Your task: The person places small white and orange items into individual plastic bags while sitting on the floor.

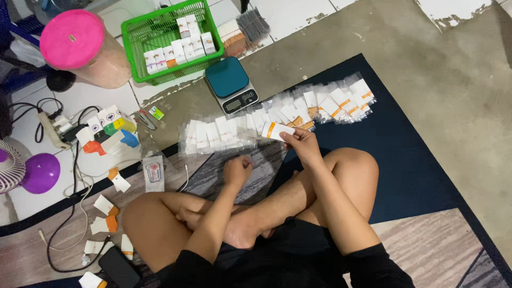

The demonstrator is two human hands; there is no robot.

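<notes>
Small white box with an orange band [276, 130], pinched at its near end in the right hand [302, 143] of a person seated cross-legged on the floor, hangs just above the near edge of a long row of clear packets [277, 117]. Its long axis runs roughly left to right, nearly parallel to that row, with the free end pointing toward the person's left. The left hand [238, 169] rests lower and closer to the body, curled into a loose fist and holding nothing visible; the right is plainly the nearer to the box. Just beyond the row sits a teal digital scale [230, 84], and beyond that a green basket [140, 32] holding more white boxes, beside a pink-lidded jar [73, 40].
</notes>
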